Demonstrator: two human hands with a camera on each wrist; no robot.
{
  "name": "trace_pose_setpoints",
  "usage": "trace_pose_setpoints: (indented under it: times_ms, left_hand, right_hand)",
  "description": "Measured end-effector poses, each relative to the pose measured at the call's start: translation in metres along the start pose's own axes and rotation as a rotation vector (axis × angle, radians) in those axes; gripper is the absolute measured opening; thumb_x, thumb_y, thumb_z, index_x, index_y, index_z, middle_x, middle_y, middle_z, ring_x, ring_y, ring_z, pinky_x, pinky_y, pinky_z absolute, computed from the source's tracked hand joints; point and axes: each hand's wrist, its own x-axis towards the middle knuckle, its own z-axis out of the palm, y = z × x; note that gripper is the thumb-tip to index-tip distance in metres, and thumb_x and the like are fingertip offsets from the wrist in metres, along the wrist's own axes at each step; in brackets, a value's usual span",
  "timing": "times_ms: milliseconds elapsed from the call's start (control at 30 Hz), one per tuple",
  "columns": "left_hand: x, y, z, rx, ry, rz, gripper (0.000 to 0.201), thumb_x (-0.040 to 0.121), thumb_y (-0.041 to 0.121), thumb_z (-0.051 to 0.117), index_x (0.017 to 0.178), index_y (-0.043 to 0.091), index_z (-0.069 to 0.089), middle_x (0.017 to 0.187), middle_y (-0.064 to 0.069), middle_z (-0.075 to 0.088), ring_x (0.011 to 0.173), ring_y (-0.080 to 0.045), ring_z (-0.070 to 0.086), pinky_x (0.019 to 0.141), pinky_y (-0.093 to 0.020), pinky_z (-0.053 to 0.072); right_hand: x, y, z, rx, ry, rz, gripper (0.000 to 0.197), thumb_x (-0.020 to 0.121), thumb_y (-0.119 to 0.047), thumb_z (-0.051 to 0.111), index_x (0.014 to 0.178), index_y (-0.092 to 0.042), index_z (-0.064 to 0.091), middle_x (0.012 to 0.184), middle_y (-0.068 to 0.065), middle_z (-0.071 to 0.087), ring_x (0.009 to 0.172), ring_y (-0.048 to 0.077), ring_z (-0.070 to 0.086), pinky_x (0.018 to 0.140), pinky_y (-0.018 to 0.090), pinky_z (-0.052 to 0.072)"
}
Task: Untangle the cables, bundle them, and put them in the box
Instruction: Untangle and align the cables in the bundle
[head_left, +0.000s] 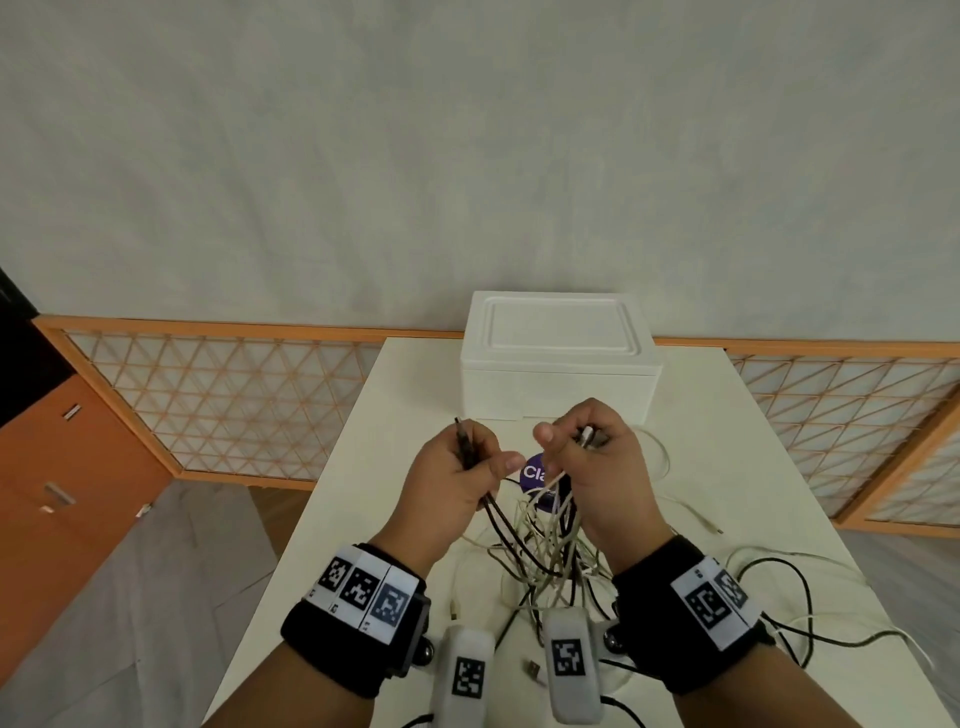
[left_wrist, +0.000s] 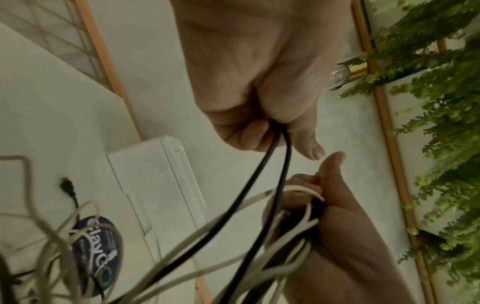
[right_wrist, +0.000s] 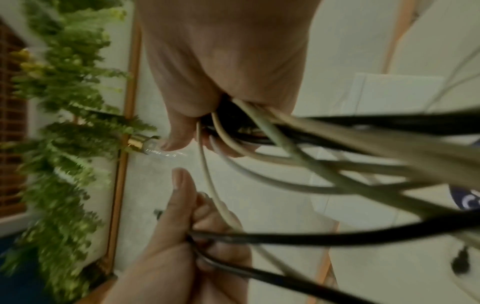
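A tangle of black and white cables (head_left: 545, 556) hangs between my hands above the white table (head_left: 753, 467). My left hand (head_left: 462, 467) grips a black cable (head_left: 465, 444) whose plug pokes up past the fingers; in the left wrist view two black strands (left_wrist: 259, 185) run down from that fist (left_wrist: 259, 127). My right hand (head_left: 592, 447) holds a bunch of white and black cables (right_wrist: 246, 127), its thumb raised. The closed white foam box (head_left: 558, 353) stands just beyond both hands.
A round purple sticker (head_left: 535, 473) lies on the table under the hands. Loose cable ends trail over the table's right side (head_left: 769, 587) and near edge. A wooden lattice screen (head_left: 218, 400) runs behind the table. An orange cabinet (head_left: 62, 467) stands left.
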Motion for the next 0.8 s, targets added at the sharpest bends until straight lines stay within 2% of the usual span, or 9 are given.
trace_pose_setpoints:
  times_ms: [100,200,300,400,500,567,633,733,800]
  left_hand:
    - [0.007,0.009,0.0,-0.077,0.06,0.032,0.03,0.067,0.02,0.082,0.072,0.016,0.053,0.055,0.0,0.05,0.05,-0.016,0.044,0.049,-0.026,0.038]
    - [0.013,0.014,0.0,-0.091,0.028,0.059,0.032,0.061,0.024,0.085,0.072,0.023,0.055,0.063,-0.001,0.051,0.062,-0.02,0.049,0.058,-0.031,0.046]
    - [0.014,0.014,0.002,-0.105,0.031,0.055,0.028,0.062,0.027,0.08,0.074,0.025,0.055,0.069,-0.002,0.05,0.065,-0.019,0.051,0.06,-0.032,0.047]
    - [0.011,0.014,0.003,-0.11,0.015,0.02,0.015,0.086,0.01,0.068,0.079,0.022,0.062,0.065,-0.001,0.054,0.053,-0.015,0.046,0.054,-0.029,0.041]
    - [0.006,0.014,0.006,-0.182,0.0,-0.028,0.021,0.098,0.01,0.049,0.094,0.018,0.069,0.074,0.003,0.058,0.058,-0.012,0.049,0.057,-0.025,0.044]
    - [0.004,0.015,0.01,-0.303,-0.027,-0.091,0.022,0.099,0.014,0.047,0.103,0.015,0.069,0.09,0.0,0.059,0.075,-0.015,0.058,0.067,-0.025,0.052]
    - [0.005,0.014,0.012,-0.417,-0.053,-0.153,0.023,0.095,0.018,0.049,0.107,0.012,0.068,0.104,-0.006,0.061,0.09,-0.018,0.062,0.075,-0.026,0.054]
    - [0.005,0.014,0.013,-0.547,-0.055,-0.167,0.028,0.088,0.024,0.051,0.105,0.008,0.066,0.118,-0.017,0.063,0.098,-0.023,0.062,0.078,-0.031,0.054]
    - [0.005,0.011,0.014,-0.58,-0.048,-0.155,0.025,0.09,0.025,0.05,0.102,0.008,0.064,0.113,-0.016,0.065,0.096,-0.025,0.062,0.079,-0.036,0.05]
  right_hand:
    - [-0.007,-0.001,0.008,-0.166,-0.144,0.026,0.031,0.073,-0.021,0.079,0.069,-0.005,0.052,0.055,0.007,0.052,0.046,0.02,0.046,0.046,0.029,0.043]
    - [-0.011,-0.001,0.016,-0.209,-0.259,0.07,0.022,0.073,-0.01,0.079,0.071,-0.011,0.057,0.059,-0.005,0.054,0.05,0.013,0.048,0.048,0.025,0.043]
    - [-0.011,-0.002,0.018,-0.181,-0.2,0.052,0.02,0.073,-0.005,0.079,0.073,-0.012,0.06,0.06,-0.005,0.056,0.05,0.012,0.051,0.049,0.024,0.045]
    - [-0.008,-0.004,0.012,-0.135,-0.07,0.048,0.017,0.073,-0.009,0.079,0.076,-0.014,0.064,0.062,0.002,0.06,0.052,0.019,0.056,0.05,0.026,0.046]
    - [-0.008,-0.006,0.009,-0.181,-0.086,0.035,0.018,0.074,-0.008,0.079,0.078,-0.02,0.066,0.062,-0.001,0.061,0.052,0.019,0.057,0.049,0.025,0.046]
    - [-0.011,-0.006,0.014,-0.21,-0.137,0.023,0.018,0.075,-0.005,0.078,0.082,-0.017,0.067,0.061,-0.005,0.061,0.05,0.012,0.055,0.049,0.021,0.045]
    - [-0.013,-0.003,0.02,-0.243,-0.154,0.038,0.018,0.075,-0.006,0.078,0.086,-0.018,0.069,0.063,-0.009,0.062,0.052,0.007,0.055,0.05,0.018,0.045]
    - [-0.012,0.002,0.024,-0.326,-0.133,0.052,0.028,0.076,-0.011,0.078,0.098,-0.027,0.069,0.072,-0.011,0.066,0.056,0.006,0.057,0.052,0.019,0.046]
    - [-0.009,0.004,0.022,-0.348,-0.128,0.052,0.031,0.078,-0.013,0.076,0.104,-0.029,0.069,0.078,-0.008,0.068,0.06,0.006,0.059,0.053,0.021,0.048]
